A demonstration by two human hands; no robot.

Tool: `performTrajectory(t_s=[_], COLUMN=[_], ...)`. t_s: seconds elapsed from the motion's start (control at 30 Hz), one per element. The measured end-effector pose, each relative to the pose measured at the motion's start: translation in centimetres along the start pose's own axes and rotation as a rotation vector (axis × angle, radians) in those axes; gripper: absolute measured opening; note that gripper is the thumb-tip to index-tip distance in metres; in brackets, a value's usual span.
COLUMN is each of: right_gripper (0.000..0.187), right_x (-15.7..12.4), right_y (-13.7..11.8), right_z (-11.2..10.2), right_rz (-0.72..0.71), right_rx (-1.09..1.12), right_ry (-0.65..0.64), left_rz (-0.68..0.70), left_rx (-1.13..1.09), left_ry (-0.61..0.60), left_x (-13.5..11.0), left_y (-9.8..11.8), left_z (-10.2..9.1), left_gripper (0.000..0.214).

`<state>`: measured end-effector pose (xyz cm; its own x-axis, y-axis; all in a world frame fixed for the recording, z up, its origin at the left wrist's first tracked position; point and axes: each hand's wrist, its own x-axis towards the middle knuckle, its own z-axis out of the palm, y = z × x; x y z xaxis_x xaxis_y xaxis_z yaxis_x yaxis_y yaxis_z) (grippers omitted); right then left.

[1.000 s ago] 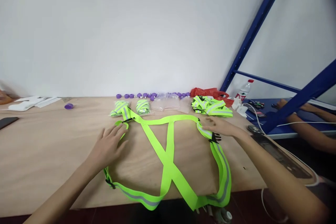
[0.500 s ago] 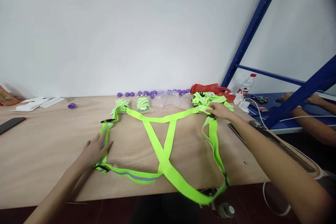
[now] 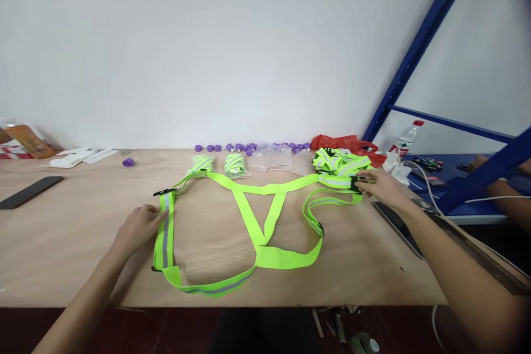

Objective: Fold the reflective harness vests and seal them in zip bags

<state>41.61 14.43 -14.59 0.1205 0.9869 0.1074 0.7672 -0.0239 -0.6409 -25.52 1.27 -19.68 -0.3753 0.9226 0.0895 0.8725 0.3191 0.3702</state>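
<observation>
A neon yellow-green reflective harness vest (image 3: 282, 258) lies spread on the wooden table, its straps crossing in a V at the middle. My left hand (image 3: 139, 227) is at the left side strap, thumb and fingers closed at its outer edge between two black buckles. At the far right, my right hand (image 3: 384, 187) pinches the vest's black buckle (image 3: 355, 184). Just behind that hand sits a heap of similar reflective straps (image 3: 340, 161). Two bagged, folded bundles lie behind the vest, a left bundle (image 3: 202, 164) and a right bundle (image 3: 235, 165).
Purple caps (image 3: 250, 150), clear plastic bags (image 3: 271, 159) and a red bag (image 3: 344, 144) line the wall. Dark flat devices lie left (image 3: 31, 192) and right (image 3: 398, 227). A blue metal frame (image 3: 423, 47) rises at right; a co-worker's arm (image 3: 512, 199) is beyond it.
My right hand has moved right with the buckle, and the right strap has swung up from the front edge onto the table. My left hand's spread fingers have drawn together; the left strap lies straighter.
</observation>
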Motion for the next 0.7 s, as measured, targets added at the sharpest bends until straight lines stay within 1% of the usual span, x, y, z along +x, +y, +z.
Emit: performTrajectory(t_s=[0.1,0.13,0.2,0.23,0.33,0.4,0.57,0.7], right_gripper=[0.042,0.044,0.044,0.042,0.036,0.033,0.036,0.035], right_x=[-0.7,-0.8,-1.0,-1.1,-1.3,-1.4,-1.5,-1.4], right_y=[0.8,1.1,1.7,1.9,2.1,2.0,1.6,1.7], right_z=[0.6,1.0,1.8,2.2,3.0,3.1,3.1,3.7], right_rz=[-0.017,-0.02,-0.028,-0.037,-0.081,-0.107,-0.147,-0.142], right_rx=[0.082,0.116,0.159,0.141,0.005,-0.065,-0.185,-0.17], right_ry=[0.042,0.047,0.064,0.087,0.172,0.194,0.157,0.165], left_rz=[-0.145,-0.166,-0.155,-0.134,-0.074,-0.066,-0.05,-0.077], left_rx=[0.048,0.014,-0.093,-0.15,-0.276,-0.36,-0.627,-0.76], left_ry=[0.03,0.052,0.082,0.081,0.043,0.037,0.017,0.056], left_x=[1.3,1.7,2.5,2.8,3.5,3.5,2.7,2.3], left_y=[0.3,0.5,0.7,0.9,1.3,1.6,2.6,3.6], left_z=[-1.4,-1.7,-2.1,-2.2,-2.2,-2.1,-1.9,-2.1], left_gripper=[0.079,0.085,0.089,0.085,0.057,0.047,0.052,0.048])
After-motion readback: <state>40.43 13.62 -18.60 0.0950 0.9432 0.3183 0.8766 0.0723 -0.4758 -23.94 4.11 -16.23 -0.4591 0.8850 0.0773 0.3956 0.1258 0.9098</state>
